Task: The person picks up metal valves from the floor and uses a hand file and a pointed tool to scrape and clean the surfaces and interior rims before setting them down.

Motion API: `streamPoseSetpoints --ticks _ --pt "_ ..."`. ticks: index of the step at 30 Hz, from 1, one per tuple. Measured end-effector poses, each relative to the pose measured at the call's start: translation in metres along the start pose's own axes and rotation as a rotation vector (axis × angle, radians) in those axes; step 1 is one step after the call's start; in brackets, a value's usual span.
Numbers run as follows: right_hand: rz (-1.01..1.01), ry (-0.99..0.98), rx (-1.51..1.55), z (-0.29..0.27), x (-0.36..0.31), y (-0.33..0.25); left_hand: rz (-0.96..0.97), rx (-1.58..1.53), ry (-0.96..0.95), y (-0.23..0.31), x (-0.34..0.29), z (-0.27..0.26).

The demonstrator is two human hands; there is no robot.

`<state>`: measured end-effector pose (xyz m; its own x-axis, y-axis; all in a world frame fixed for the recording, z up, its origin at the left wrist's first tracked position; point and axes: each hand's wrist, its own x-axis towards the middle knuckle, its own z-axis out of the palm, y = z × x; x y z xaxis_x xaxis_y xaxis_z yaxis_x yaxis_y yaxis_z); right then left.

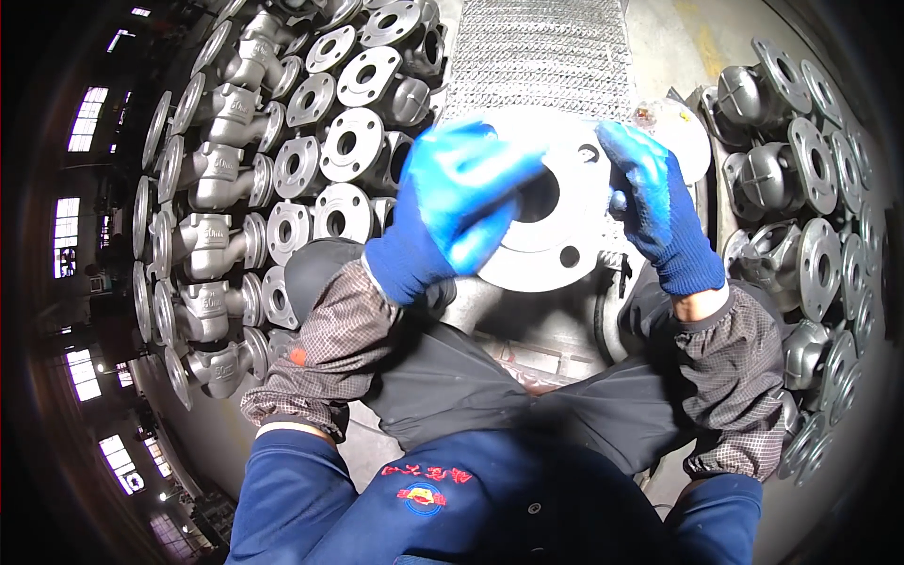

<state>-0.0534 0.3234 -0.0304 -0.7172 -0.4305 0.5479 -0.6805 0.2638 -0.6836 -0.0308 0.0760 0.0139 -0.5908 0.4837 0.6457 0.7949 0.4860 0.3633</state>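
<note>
rows of grey cast-metal valve bodies (215, 177) stand left of a pale silver, round metal flange (527, 268); the person's black-trousered lap (443, 381) is on its near side. the flange looks heavy, stiff and slick, so opposite rims seem the surest hold. the blue-gloved left hand (461, 188) bends over its left side, the blue-gloved right hand (650, 179) is at its right edge; whether either grips, i cannot tell.

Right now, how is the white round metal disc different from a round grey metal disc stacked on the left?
The white disc looks bigger and brighter than the grey disc. The blue-gloved left hand partly covers the white disc; no hand covers the grey disc. Both have middle holes.
</note>
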Motion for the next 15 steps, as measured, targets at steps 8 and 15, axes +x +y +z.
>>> streamPoseSetpoints --ticks 8,15 --pt "0.306 -0.004 0.213 0.011 0.014 -0.026 -1.08 -0.479 0.137 -0.027 -0.035 -0.006" --pt "0.5 0.067 0.589 0.038 0.037 -0.05 -0.32 -0.039 0.014 -0.046 -0.064 -0.03"
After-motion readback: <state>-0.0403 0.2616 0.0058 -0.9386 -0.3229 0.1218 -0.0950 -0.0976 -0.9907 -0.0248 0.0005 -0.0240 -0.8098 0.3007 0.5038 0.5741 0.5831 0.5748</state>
